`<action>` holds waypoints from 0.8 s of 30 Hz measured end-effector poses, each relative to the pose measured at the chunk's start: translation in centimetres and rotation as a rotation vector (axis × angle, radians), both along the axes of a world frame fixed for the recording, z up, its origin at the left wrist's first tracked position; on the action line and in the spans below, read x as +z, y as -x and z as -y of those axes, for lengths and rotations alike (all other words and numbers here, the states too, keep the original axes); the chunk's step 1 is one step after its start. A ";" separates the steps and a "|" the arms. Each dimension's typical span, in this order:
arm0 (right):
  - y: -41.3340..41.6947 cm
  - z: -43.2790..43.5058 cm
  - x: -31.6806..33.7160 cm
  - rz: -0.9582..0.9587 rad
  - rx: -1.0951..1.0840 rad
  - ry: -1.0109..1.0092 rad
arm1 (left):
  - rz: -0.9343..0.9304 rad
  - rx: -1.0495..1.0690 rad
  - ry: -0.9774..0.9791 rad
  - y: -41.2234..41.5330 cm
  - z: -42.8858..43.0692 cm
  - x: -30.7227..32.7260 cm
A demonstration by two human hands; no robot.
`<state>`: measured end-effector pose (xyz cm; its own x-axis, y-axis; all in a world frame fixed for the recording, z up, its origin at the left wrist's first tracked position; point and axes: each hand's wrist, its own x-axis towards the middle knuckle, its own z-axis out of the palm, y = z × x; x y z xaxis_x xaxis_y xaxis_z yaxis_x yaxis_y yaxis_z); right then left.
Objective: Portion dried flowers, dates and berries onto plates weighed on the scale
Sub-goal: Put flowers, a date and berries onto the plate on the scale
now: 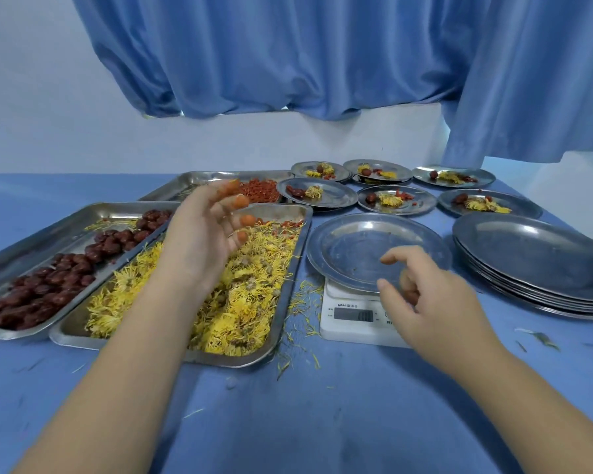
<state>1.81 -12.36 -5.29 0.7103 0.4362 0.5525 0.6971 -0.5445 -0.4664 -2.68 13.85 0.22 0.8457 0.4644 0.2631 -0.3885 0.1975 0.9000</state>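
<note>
Left hand [202, 234] is held spread, empty, above the flower tray [291, 292]. Plate [353, 244] on scale [348, 328] is partly hidden by the right hand [425, 302], curled, contents unclear.

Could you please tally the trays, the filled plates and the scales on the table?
Trays: 3 (date tray, flower tray, berry tray)
Filled plates: 6
Scale: 1
Total: 10

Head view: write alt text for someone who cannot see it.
An empty plate sits on a white scale, the right hand over it. The left hand hovers above a tray of yellow flowers; six filled plates stand behind.
</note>
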 end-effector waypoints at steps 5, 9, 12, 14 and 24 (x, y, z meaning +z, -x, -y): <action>-0.6 0.0 0.1 -0.025 0.043 0.004 | -0.290 0.059 -0.335 0.7 -4.2 0.3; -0.1 -0.6 -0.2 -0.057 0.109 0.074 | -0.480 -0.050 -0.626 1.1 -7.1 2.1; 0.1 -0.6 -0.3 -0.074 0.128 0.082 | -0.521 0.003 -0.879 1.1 -8.0 3.5; 0.2 -0.4 -0.2 -0.071 0.124 0.056 | -0.578 0.146 -1.123 0.5 -8.5 4.1; 0.0 -0.2 -0.2 -0.102 0.124 0.046 | -0.948 0.093 -1.698 -2.0 -11.6 2.8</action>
<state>1.83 -12.13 -5.51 0.7009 0.5471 0.4576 0.7105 -0.4792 -0.5153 -0.64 25.47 3.06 0.9520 0.3035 -0.0393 0.3035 -0.9528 -0.0074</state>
